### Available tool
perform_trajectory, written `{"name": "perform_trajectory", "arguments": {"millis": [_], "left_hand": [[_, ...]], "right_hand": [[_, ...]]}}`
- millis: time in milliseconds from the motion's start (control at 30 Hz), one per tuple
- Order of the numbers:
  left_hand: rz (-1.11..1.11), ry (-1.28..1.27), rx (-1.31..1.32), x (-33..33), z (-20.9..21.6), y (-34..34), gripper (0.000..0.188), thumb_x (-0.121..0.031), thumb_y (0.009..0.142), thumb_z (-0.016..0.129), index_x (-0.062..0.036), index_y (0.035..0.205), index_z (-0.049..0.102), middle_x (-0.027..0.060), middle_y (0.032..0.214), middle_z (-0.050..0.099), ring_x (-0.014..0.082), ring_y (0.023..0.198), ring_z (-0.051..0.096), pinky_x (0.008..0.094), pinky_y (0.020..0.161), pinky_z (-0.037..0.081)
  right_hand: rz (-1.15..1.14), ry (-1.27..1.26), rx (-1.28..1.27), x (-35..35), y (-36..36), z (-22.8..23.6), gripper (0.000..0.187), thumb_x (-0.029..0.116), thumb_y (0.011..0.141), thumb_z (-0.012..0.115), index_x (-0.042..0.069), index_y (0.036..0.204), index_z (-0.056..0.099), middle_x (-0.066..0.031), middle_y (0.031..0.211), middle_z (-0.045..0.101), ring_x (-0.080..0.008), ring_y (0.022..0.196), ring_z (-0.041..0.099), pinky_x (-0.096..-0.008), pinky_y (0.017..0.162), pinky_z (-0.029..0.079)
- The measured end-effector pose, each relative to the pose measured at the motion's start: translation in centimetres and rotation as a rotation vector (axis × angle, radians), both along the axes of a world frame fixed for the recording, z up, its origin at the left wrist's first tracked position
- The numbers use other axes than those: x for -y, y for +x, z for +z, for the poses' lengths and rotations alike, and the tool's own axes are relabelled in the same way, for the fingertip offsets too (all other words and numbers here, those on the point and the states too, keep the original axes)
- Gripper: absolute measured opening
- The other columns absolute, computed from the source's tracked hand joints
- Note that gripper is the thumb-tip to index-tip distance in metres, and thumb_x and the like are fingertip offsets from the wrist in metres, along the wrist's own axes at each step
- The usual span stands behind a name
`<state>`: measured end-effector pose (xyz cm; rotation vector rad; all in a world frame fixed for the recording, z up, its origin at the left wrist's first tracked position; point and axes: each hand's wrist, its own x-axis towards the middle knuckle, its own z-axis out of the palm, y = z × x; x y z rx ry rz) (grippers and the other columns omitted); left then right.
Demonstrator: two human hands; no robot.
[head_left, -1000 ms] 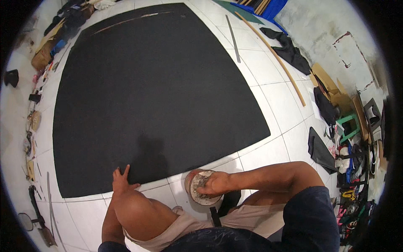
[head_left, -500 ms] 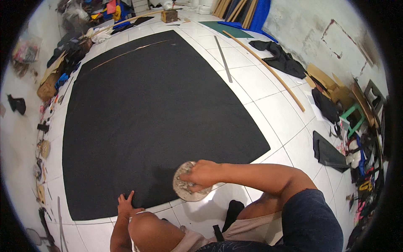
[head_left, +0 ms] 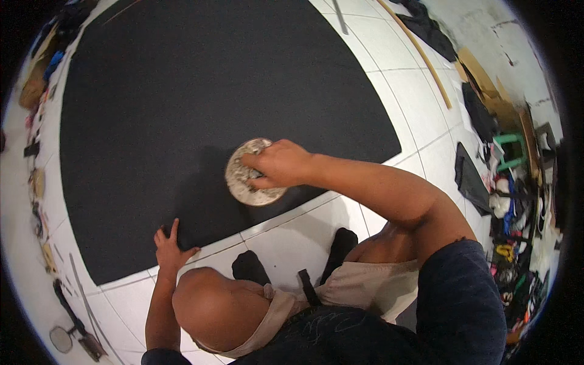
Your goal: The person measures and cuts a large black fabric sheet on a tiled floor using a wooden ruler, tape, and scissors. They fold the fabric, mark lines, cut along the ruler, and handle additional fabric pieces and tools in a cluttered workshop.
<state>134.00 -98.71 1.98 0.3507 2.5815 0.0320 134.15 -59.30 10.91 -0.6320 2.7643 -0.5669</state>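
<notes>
A large black sheet (head_left: 201, 79), which looks like cloth, lies spread over the white tiles. My left hand (head_left: 171, 248) rests with fingers apart on its near edge, toward the left. Farther right, my right hand (head_left: 283, 163) grips a round, off-white disc (head_left: 258, 196) with a mottled, worn surface. The disc is over the sheet, not far in from the near edge; whether it touches the sheet I cannot tell. Some of my right fingers are hidden behind the hand, and I cannot make out the disc's exact kind.
My feet in black socks (head_left: 249, 266) are on the white tiles just before the sheet. To the right lie a wooden pole (head_left: 433, 72), a folded black piece (head_left: 471, 179) and a green stool (head_left: 511, 152) amid clutter. A racket-like object (head_left: 61, 338) lies at lower left.
The view has tipped downward. My right hand has carried the disc from the sheet's near edge farther in over the sheet. My left hand stays on the near edge.
</notes>
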Motion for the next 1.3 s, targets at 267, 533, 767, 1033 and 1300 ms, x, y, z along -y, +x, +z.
{"name": "perform_trajectory", "arguments": {"millis": [267,533,767,1033,1300], "left_hand": [[0.021,-0.020,0.031,-0.6,-0.3,-0.2,0.112,-0.045,0.054,0.089,-0.0281,0.147,0.029,0.0236,0.144,0.024,0.0401,0.134,0.026,0.0525,0.094,0.048],[0.023,-0.011,0.028,0.1,-0.5,-0.2,0.116,-0.047,0.054,0.089,-0.0273,0.149,0.026,0.0251,0.144,0.023,0.0411,0.135,0.025,0.0530,0.097,0.045],[0.007,0.032,-0.008,0.0,-0.5,0.2,0.114,-0.050,0.053,0.088,-0.0259,0.148,0.029,0.0255,0.144,0.023,0.0421,0.134,0.027,0.0539,0.097,0.044],[0.028,-0.011,-0.009,0.3,-0.6,0.5,0.117,-0.051,0.049,0.089,-0.0264,0.147,0.029,0.0246,0.142,0.026,0.0410,0.133,0.028,0.0514,0.099,0.043],[0.027,-0.031,0.018,-0.9,-0.4,0.6,0.117,-0.047,0.050,0.090,-0.0252,0.147,0.028,0.0229,0.139,0.027,0.0408,0.132,0.028,0.0526,0.102,0.041]], "right_hand": [[-0.020,-0.169,0.104,-1.0,-0.5,0.8,0.042,0.043,0.084,0.065,0.006,0.099,0.053,-0.0156,0.065,0.062,-0.0337,0.063,0.065,-0.0446,0.059,0.052],[-0.005,-0.131,0.311,-3.3,1.6,3.6,0.065,0.048,0.081,0.068,0.008,0.127,0.044,-0.0207,0.088,0.065,-0.0351,0.085,0.067,-0.0452,0.071,0.052],[0.054,-0.021,0.258,-6.6,3.4,3.3,0.067,0.049,0.083,0.065,0.009,0.132,0.043,-0.0224,0.098,0.064,-0.0351,0.094,0.066,-0.0471,0.076,0.052],[-0.035,-0.083,0.018,-2.4,3.1,0.8,0.050,0.046,0.087,0.062,0.008,0.116,0.048,-0.0172,0.084,0.067,-0.0344,0.081,0.068,-0.0447,0.065,0.054],[0.051,0.009,0.007,-0.4,1.3,-0.8,0.040,0.034,0.084,0.063,0.008,0.113,0.052,-0.0166,0.085,0.067,-0.0361,0.078,0.067,-0.0472,0.067,0.052]]}}
